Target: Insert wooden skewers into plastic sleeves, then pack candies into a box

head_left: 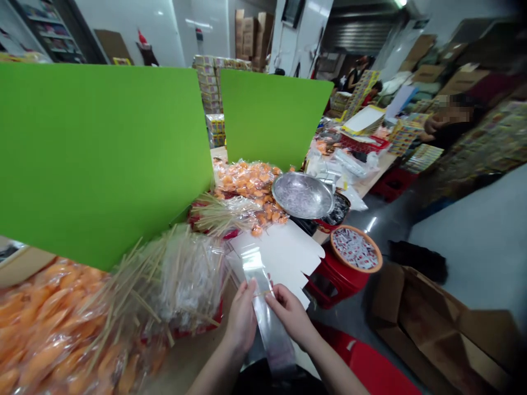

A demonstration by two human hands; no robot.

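Observation:
A long strip of clear plastic bags [269, 323] with a thin yellowish band around its middle is between my two hands. My left hand [244, 312] is closed on the strip's left edge, thumb on top. At the right edge, the fingers of my right hand [288, 310] are pinched at the band. Under the strip's far end lie white card sheets [284, 247]. To the left are wooden sticks in clear bags [193, 269], with more sticks [224, 214] behind them.
Bagged orange pieces [49, 318] fill the left; more [247, 178] lie ahead by green panels [102, 159]. A metal bowl [303, 195], a basin of small packets [356, 249] on a red stool [340, 280] and an open carton [436, 323] are on the right. Other people sit farther back.

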